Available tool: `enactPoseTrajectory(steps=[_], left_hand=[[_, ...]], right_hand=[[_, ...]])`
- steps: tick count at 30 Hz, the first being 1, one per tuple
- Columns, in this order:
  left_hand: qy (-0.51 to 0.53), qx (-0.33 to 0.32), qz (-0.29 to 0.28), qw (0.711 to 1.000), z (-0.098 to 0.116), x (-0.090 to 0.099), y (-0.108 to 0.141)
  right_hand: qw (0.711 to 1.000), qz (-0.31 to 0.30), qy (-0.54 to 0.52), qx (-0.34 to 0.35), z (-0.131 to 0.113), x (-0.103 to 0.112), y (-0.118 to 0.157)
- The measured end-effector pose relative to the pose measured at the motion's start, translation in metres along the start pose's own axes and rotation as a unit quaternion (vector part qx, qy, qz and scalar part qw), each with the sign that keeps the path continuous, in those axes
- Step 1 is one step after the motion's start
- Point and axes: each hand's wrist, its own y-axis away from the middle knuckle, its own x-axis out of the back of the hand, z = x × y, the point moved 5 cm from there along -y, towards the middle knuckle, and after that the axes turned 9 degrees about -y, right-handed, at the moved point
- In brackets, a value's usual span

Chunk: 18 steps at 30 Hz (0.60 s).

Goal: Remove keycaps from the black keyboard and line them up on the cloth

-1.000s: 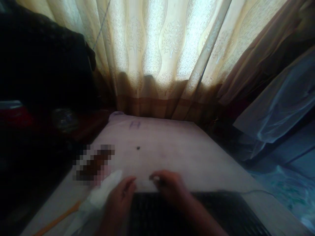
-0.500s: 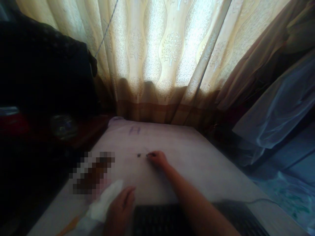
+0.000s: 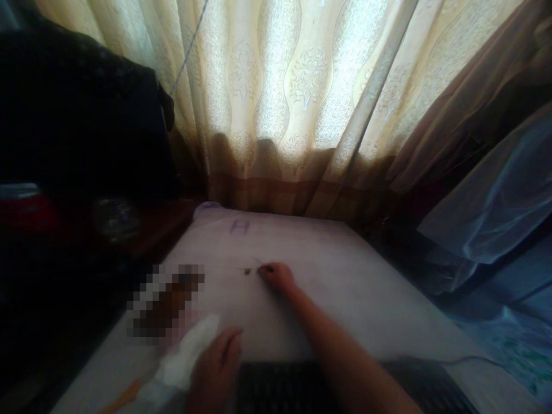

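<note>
Over the middle of the covered table, my right hand (image 3: 278, 277) is closed in a pinch at its fingertips, on something small and dark that I cannot make out. Just left of those fingertips lies a small dark bead-like piece (image 3: 247, 271). Thin thread-like lines run out from near it, one to the left and a short one up by the fingers. My left hand (image 3: 218, 359) rests low on the table, its fingers loosely stretched and nothing seen in them. It lies beside a crumpled white cloth or tissue (image 3: 190, 353).
A black keyboard (image 3: 280, 385) lies at the front edge under my right forearm, its cable (image 3: 466, 359) running right. A blurred-out brown item (image 3: 168, 302) is on the left. An orange strip (image 3: 123, 397) shows at lower left. Curtains (image 3: 308, 86) hang behind the table (image 3: 345, 276).
The whole view has shifted slightly to the right. My right hand keeps its pinch and sits a little nearer the small dark piece. My left hand stays resting by the white cloth.
</note>
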Motion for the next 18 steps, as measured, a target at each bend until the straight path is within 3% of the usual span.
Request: enactPoseTrajectory(steps=[10,18], left_hand=[[0.003,-0.008,0.021,1.000,-0.023,-0.016,0.001],[0.004,0.000,-0.015,1.000,-0.003,-0.004,0.000]], right_hand=[[1.000,-0.003,0.024,-0.010,-0.001,-0.003,-0.006],[0.999,-0.024,0.037,0.000,0.001,-0.002,-0.005]])
